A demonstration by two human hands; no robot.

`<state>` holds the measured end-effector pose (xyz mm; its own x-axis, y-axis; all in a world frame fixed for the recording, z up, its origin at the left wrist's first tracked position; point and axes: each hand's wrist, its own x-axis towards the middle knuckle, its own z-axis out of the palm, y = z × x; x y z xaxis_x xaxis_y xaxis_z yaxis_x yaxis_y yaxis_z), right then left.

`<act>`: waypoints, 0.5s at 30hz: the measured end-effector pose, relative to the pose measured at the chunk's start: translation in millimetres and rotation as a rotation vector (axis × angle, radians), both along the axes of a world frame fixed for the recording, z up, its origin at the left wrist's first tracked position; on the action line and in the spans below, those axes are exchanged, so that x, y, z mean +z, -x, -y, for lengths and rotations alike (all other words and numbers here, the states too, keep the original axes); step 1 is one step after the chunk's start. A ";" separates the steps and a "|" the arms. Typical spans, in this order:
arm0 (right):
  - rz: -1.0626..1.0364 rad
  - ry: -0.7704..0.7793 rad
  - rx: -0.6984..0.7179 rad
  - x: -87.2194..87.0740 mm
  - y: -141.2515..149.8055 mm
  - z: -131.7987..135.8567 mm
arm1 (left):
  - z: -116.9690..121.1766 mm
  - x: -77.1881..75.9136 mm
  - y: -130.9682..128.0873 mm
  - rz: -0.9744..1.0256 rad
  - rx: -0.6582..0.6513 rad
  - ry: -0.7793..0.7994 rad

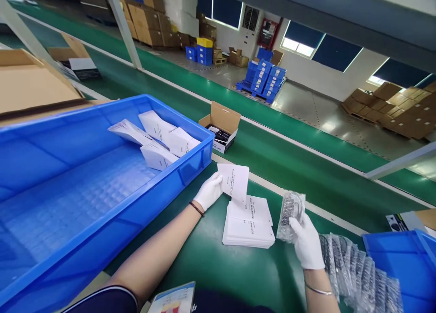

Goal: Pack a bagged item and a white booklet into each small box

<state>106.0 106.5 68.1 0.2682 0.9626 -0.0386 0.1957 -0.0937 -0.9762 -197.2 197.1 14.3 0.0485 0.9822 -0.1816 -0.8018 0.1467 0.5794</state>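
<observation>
My left hand [208,191], in a white glove, pinches a white printed leaflet [234,181] and holds it up just above a stack of the same leaflets [248,226] lying on the green bench. My right hand [306,242], also gloved, grips a clear bubble-wrap pouch [289,213] with something dark inside, held upright to the right of the stack. A row of similar bubble-wrap pouches [361,272] lies by my right forearm.
A big blue crate [102,213] at left holds a few white leaflets [156,138]. An open cardboard box [220,126] sits on the green conveyor belt [306,167] beyond. Another blue crate [405,258] stands at right. Stacked cartons and blue bins fill the floor behind.
</observation>
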 end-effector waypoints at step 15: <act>1.208 -0.338 0.576 118.0 192.5 -236.7 | -6.1 9.0 10.5 0.141 -0.010 0.190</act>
